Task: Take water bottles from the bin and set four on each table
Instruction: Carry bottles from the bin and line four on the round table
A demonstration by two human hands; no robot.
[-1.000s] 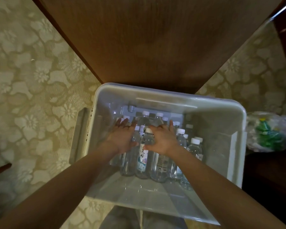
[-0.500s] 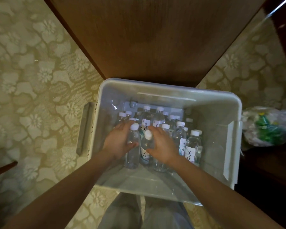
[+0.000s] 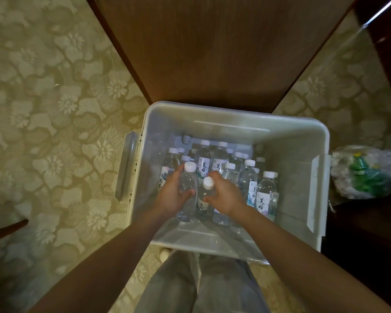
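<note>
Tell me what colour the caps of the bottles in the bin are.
White. The head view shows the caps of the bottles best.

translucent plastic bin, clear bottles, wood table

the bin sits on the carpet just ahead of your legs, with the table right behind it. the bottles stand inside the bin, toward its far side. your left hand grips a bottle at the group's near left. your right hand grips a second bottle just right of it. a bag lies right of the bin.
</note>
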